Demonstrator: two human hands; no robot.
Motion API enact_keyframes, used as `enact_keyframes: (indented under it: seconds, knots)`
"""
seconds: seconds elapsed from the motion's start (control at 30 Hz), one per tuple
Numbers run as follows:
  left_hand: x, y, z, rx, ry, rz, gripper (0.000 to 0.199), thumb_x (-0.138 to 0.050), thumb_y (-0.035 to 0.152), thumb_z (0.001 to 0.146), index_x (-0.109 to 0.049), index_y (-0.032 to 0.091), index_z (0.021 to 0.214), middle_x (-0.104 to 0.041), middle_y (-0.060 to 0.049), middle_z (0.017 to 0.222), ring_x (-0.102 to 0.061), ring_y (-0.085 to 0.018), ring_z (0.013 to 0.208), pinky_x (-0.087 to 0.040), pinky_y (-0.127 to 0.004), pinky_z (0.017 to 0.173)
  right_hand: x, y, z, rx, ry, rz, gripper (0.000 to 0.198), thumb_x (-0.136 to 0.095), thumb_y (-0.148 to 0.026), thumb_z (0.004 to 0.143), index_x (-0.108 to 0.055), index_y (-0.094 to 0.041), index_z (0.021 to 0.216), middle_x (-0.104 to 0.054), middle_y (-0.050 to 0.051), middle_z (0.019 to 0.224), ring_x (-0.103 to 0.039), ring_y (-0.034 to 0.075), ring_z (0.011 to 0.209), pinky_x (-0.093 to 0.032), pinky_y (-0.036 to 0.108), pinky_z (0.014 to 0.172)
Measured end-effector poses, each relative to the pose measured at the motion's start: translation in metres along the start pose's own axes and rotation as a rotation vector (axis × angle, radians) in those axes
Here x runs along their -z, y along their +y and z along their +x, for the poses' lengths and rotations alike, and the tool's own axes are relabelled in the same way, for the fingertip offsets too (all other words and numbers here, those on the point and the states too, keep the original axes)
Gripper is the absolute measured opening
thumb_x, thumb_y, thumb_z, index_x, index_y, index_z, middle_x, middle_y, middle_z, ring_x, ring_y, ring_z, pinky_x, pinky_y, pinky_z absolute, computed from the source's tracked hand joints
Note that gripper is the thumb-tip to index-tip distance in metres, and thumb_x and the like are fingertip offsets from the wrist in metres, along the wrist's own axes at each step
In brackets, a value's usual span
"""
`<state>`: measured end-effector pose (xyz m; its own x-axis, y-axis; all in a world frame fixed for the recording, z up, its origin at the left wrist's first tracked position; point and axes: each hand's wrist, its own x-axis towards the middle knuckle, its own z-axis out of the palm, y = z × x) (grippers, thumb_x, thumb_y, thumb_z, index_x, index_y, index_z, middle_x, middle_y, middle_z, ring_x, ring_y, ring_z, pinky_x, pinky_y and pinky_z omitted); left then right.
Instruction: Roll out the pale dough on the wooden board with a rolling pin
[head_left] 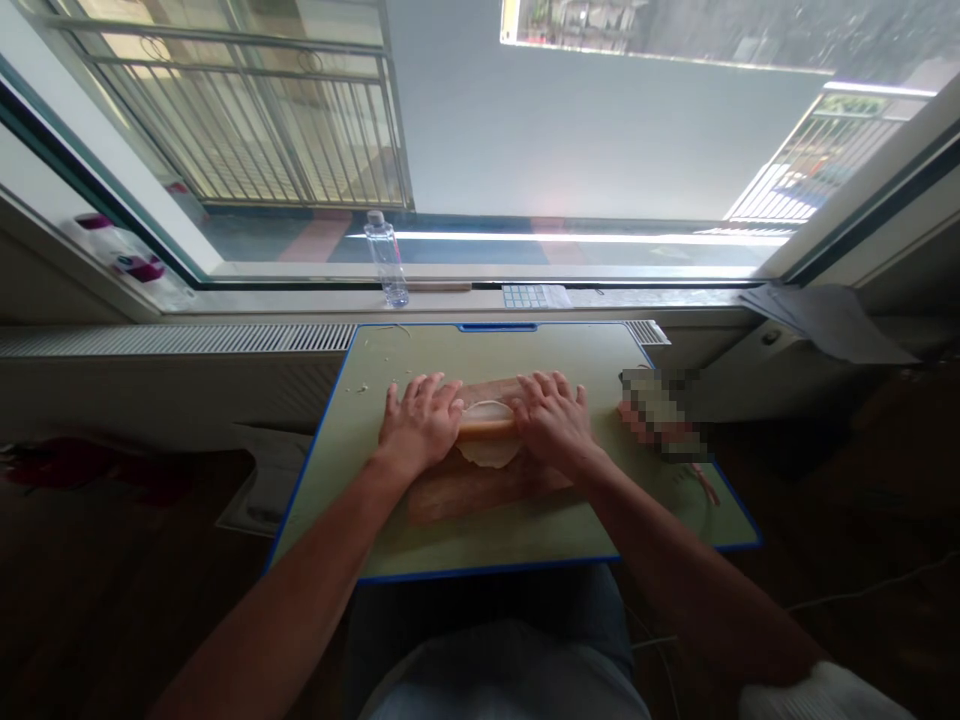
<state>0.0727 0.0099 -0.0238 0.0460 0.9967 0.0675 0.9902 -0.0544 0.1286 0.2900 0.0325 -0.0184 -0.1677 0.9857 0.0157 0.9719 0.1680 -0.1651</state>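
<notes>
A thin, pale sheet of dough [489, 457] lies on a brown wooden board [465, 497], its rounded far edge and uneven near edge showing on either side of a rolling pin [487, 430]. The pin lies crosswise over the dough, the light wood of its middle bare between the two hands. The left hand [421, 425] lies over the pin's left end, wide, with fingers spread and pointing away toward the window; the right hand [553, 422] covers the right end the same way, palm down and fingers stretched out. Both ends of the pin are hidden under the hands, which are well apart from each other. The board sits slightly askew on a pale green counter [322, 500] with a blue rim and a blue handle [498, 327] at its far edge. Small white crumbs [364, 388] lie beyond the left hand. Near the counter's right edge is a blurred-out object [664, 415], too pixelated to tell. Past the far edge, a clear bottle [387, 265] stands upright on the windowsill [300, 300], left of a small checked sheet [525, 296]. A radiator [225, 341] runs below the sill, and loose papers [832, 325] lie at the right. Through the large window, metal railings [300, 125] and a pale wall [570, 140] show.
</notes>
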Motion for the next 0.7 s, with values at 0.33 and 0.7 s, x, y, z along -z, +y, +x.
enact_keyframes:
  seconds: [0.33, 0.7]
  knots:
    - [0.002, 0.014, -0.037, -0.032, 0.063, 0.011, 0.054, -0.039, 0.037, 0.109, -0.063, 0.029, 0.156, -0.056, -0.011, 0.168, -0.049, -0.033, 0.155, -0.037, -0.061, 0.129, 0.009, -0.001, -0.03, 0.066, 0.037, 0.018, 0.056, -0.043, -0.036, 0.108, -0.056, -0.024, 0.161, -0.054, 0.009, 0.169, -0.036, 0.035, 0.161, -0.018, 0.071, 0.132]
    - [-0.003, 0.009, -0.009, -0.061, 0.054, -0.011, 0.055, -0.045, 0.034, 0.104, -0.061, 0.025, 0.156, -0.056, -0.012, 0.168, -0.051, -0.031, 0.153, -0.039, -0.056, 0.129, 0.002, 0.0, 0.003, 0.027, 0.015, 0.121, 0.055, -0.043, -0.052, 0.11, -0.061, -0.024, 0.154, -0.056, 0.008, 0.166, -0.038, 0.033, 0.157, -0.033, 0.056, 0.129]
